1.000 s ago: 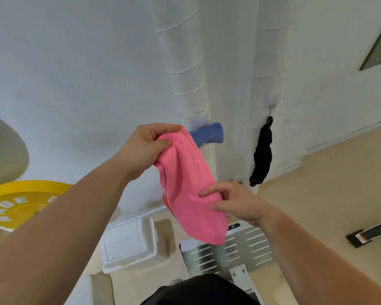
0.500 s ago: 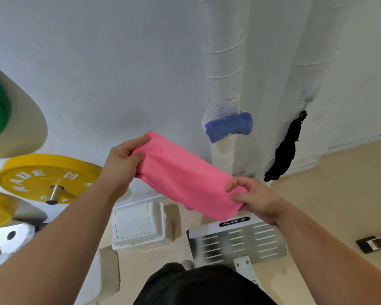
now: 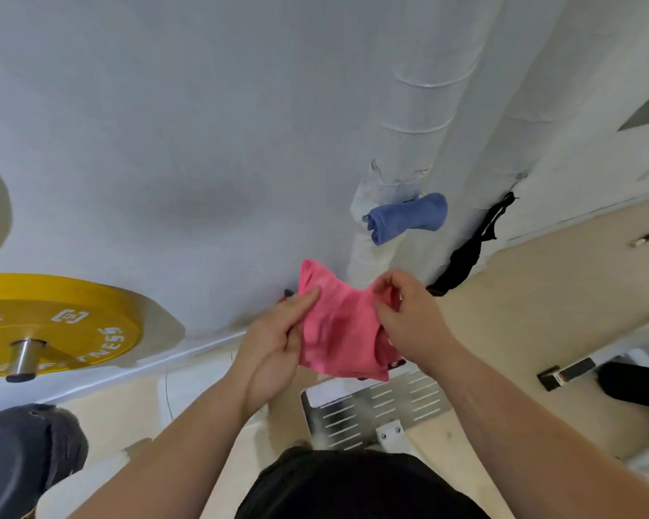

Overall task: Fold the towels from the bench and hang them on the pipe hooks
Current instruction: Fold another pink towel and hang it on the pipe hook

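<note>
Left hand (image 3: 278, 342) and right hand (image 3: 405, 316) each pinch the pink towel (image 3: 338, 331): light, limp; grip the corners.

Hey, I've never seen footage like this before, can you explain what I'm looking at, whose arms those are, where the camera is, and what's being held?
There is no machine here. The camera is worn on a person's head and looks forward and down, so the two bare arms reaching in from the bottom are that person's own. The wide lens bends the wall and floor.

The left hand and the right hand both grip a pink towel, bunched between them in mid-fold.

Beyond them, a blue towel hangs on a white wrapped pipe by the wall. A black strap hangs at a second pipe to the right. A yellow weight plate sits on a bar at left, and a slotted metal plate lies on the floor below the hands.
</note>
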Action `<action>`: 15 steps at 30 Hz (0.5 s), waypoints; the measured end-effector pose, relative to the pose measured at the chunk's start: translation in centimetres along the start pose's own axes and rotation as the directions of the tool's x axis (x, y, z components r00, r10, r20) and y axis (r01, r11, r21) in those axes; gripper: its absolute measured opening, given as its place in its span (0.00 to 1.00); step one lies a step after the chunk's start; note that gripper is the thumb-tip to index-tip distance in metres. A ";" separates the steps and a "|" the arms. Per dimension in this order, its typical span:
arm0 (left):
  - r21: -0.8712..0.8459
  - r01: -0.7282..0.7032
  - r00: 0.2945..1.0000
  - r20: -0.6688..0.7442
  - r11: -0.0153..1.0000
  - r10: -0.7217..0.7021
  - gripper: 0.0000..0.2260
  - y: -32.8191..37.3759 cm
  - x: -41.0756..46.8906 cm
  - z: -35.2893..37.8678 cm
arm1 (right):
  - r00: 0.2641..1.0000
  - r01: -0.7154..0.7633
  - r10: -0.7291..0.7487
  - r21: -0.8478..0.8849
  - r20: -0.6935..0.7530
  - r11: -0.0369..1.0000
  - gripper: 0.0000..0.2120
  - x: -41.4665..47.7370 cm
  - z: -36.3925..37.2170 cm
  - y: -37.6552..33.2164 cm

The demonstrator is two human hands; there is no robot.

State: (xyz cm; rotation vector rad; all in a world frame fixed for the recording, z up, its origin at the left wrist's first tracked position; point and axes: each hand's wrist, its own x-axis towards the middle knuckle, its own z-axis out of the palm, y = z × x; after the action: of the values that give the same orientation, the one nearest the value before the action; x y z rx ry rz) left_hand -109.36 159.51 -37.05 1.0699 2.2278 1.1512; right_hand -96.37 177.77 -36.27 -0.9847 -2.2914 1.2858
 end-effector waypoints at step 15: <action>-0.396 0.097 0.993 -0.029 0.913 -0.118 0.23 -0.6 -0.5 -3.6 | 0.968 -0.237 0.168 0.457 0.187 0.857 0.18 -2.1 7.2 -8.8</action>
State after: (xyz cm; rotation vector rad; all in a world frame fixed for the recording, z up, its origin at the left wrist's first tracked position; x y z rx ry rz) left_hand -111.66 157.14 -35.47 0.7483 1.9438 1.5108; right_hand -102.66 168.74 -32.59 -0.9954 -1.8422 1.9454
